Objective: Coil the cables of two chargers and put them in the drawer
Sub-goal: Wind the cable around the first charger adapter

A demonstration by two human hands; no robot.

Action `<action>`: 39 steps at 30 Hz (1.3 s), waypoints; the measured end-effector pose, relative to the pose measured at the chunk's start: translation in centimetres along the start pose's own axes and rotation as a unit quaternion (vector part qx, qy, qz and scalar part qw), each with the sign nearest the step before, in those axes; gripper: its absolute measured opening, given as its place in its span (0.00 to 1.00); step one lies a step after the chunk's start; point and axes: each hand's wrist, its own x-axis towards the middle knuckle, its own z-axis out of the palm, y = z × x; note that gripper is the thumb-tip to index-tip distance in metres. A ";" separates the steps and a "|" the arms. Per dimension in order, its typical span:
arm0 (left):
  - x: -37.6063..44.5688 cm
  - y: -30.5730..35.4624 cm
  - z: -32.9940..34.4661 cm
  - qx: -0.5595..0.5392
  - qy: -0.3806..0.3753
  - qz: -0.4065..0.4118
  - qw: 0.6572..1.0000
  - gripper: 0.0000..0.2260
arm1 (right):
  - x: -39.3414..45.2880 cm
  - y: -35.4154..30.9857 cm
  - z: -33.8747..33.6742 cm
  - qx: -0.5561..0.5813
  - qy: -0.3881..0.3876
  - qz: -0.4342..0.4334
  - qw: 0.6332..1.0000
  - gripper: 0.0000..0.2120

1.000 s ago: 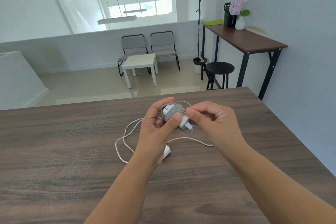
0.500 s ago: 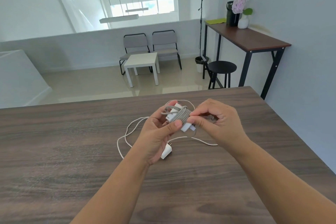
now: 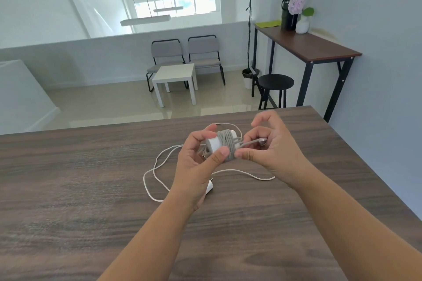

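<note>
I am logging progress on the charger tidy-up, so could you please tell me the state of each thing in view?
Grey-cabled charger: held above the table, cable wound round it.
Grey cable end: free of the coil, pinched.
Left hand: grips the charger.
Right hand: pinches the cable end.
Second charger: lying on the table, partly hidden.
White cable: uncoiled, in loose loops.
Table: bears the white cable.

Dark wood-grain table (image 3: 68, 201) fills the lower view. On it, toward the far edge near the middle, a loose white cable (image 3: 155, 173) loops and trails right, with a small white charger plug (image 3: 209, 187) lying beside it.
</note>
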 end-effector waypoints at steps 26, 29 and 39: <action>-0.2 0.2 -0.1 -0.034 0.073 0.024 0.996 0.25 | -2.9 0.1 2.8 0.362 0.152 0.084 0.916 0.23; -0.4 -0.1 0.0 0.004 0.059 0.034 0.998 0.25 | -2.6 -0.4 2.9 0.323 0.163 0.062 0.930 0.17; -0.7 -0.2 -0.8 0.385 -0.015 0.284 0.878 0.24 | -2.4 -1.5 3.1 0.245 0.159 0.029 0.956 0.08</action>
